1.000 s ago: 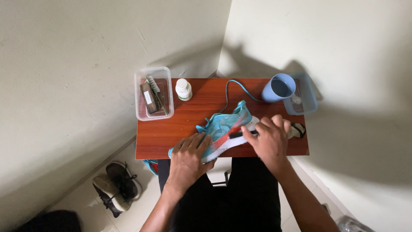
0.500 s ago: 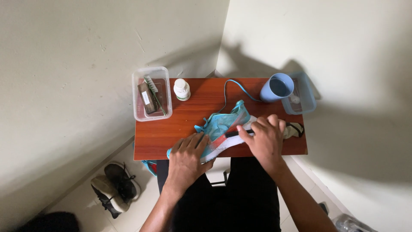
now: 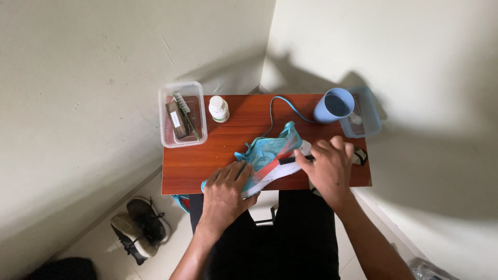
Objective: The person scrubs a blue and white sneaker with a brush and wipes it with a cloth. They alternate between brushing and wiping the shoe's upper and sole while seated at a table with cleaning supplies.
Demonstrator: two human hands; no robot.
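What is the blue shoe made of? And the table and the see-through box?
The blue shoe looks like soft fabric mesh on top, thin and a bit floppy, with a smooth white sole that is probably rubber or foam. The table looks like wood or a wood-look coating: reddish brown, streaked, slightly shiny. The see-through box is most likely clear plastic, since the brushes inside show through.

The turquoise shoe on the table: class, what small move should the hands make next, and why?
Probably a short brush stroke along the sole edge. The left hand pins the turquoise shoe flat on the wooden table, and the right hand presses a dark-handled brush against its side.
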